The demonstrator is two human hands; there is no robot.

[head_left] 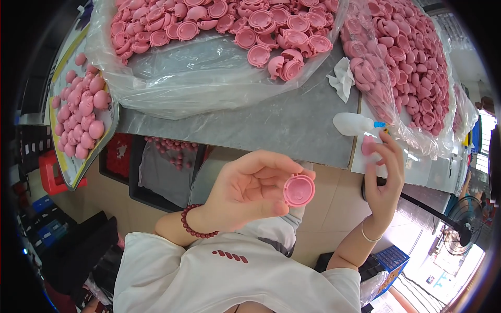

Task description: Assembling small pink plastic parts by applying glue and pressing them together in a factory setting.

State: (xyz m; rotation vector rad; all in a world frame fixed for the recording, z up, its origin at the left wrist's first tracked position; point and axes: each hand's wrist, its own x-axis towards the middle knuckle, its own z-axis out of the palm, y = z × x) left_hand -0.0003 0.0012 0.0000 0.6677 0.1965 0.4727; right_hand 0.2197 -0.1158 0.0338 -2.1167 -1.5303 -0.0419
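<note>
Left hand (245, 190) pinches pink half-shell (299, 190); right hand (385, 175) lifted.

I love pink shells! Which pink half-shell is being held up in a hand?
The pink half-shell pinched in the left hand, hollow side up. All the others lie heaped in the clear plastic bags on the table.

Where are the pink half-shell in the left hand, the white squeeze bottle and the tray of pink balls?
pink half-shell (299, 190), head view, hollow inside face.
white squeeze bottle (352, 124), head view, mid body.
tray of pink balls (71, 180), head view, bare lower rim.
</note>
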